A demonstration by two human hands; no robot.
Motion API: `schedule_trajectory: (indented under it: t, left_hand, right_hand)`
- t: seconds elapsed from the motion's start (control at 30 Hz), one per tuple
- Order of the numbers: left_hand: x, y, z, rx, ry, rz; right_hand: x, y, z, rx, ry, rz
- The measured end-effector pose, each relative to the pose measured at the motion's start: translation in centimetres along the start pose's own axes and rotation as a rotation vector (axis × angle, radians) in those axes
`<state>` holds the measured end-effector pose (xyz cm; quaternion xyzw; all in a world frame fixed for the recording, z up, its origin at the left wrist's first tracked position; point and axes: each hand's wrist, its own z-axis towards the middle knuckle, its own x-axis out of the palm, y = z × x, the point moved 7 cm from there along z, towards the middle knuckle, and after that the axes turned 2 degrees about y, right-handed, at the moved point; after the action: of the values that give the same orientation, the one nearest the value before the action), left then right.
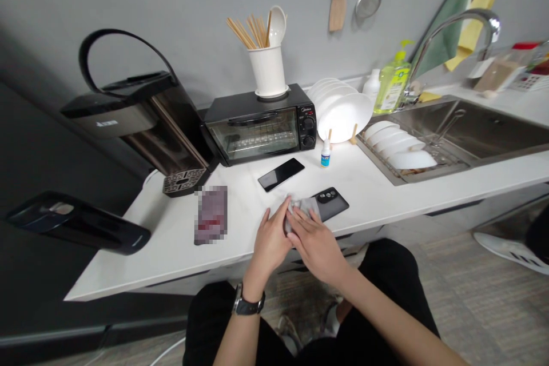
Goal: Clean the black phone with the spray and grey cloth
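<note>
My left hand (271, 245) and my right hand (318, 245) meet at the front of the counter, fingers angled toward each other. Between and beneath their fingers is a crumpled grey cloth (307, 203), gripped from both sides; the fingertips partly hide it. Just right of the cloth lies a dark smartphone (337, 206), back up, its camera lenses showing and its left end covered. Behind my hands rests another smartphone (281, 174) with a black screen facing up. A small white bottle with a blue label (326, 155) stands upright farther back.
A pixelated, purplish flat item (211, 215) lies left of my hands, near a dark flask-like container (81, 223) and a tall dispenser (158, 120). Behind are a toaster oven (261, 128) and plates (343, 111). The sink (484, 126), holding bowls, is on the right.
</note>
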<state>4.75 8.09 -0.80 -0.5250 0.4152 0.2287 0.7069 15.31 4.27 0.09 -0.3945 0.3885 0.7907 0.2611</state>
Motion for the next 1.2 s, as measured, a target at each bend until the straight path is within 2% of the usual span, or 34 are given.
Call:
schedule_trajectory:
  t: [0.1,0.23,0.33,0.4,0.47,0.6,0.67,0.73,0.8,0.9,1.03,1.1,1.2]
  left_hand:
    - [-0.1,0.0,0.0,-0.023,-0.006,-0.005]
    - [-0.3,-0.5,0.2,-0.021,-0.006,-0.038]
    - [-0.4,-0.8,0.3,-0.032,-0.006,-0.037]
    - [-0.4,-0.8,0.3,-0.041,-0.002,-0.038]
    - [-0.3,-0.8,0.4,-0.044,0.008,-0.042]
    - [-0.1,-0.3,0.2,-0.025,0.012,-0.022]
    - [0.0,-0.1,0.1,-0.002,0.005,-0.003]
    - [0.0,0.1,0.0,0.004,0.002,0.01]
    - [-0.1,0.1,0.1,-0.011,0.005,0.008]
    - [-0.2,-0.3,0.2,-0.013,0.011,-0.017]
    - [-0.3,-0.6,0.5,-0.018,0.01,-0.027]
    - [-0.3,-0.7,0.5,-0.026,0.013,-0.027]
    - [-0.2,-0.4,0.4,-0.035,0.02,-0.02]
  right_hand:
    - [-1.2,-1.3,-2.1,-0.033,0.056,0.018]
    - [-3.5,-6.3,-4.2,0.073,0.008,-0.096]
    - [-4.6,-9.9,-3.8,0.183,-0.072,-0.182]
    - [-4.6,-10.6,-2.7,0.241,-0.112,-0.21]
    - [-3.8,-9.6,-1.1,0.25,-0.128,-0.204]
    - [-0.5,-3.3,1.2,0.101,-0.06,-0.092]
    - [0.3,-0.8,0.9,0.055,-0.043,-0.045]
    - [0.2,0.2,-0.3,0.023,-0.023,-0.008]
    - [-0.7,-0.5,-1.9,0.003,0.005,0.011]
    - [-2.8,-3.8,-3.8,0.062,-0.001,-0.027]
    - [-4.5,-8.1,-3.2,0.175,-0.05,-0.131]
    - [-4.2,-8.6,-1.5,0.214,-0.076,-0.169]
    - [-2.2,-6.1,1.0,0.178,-0.075,-0.152]
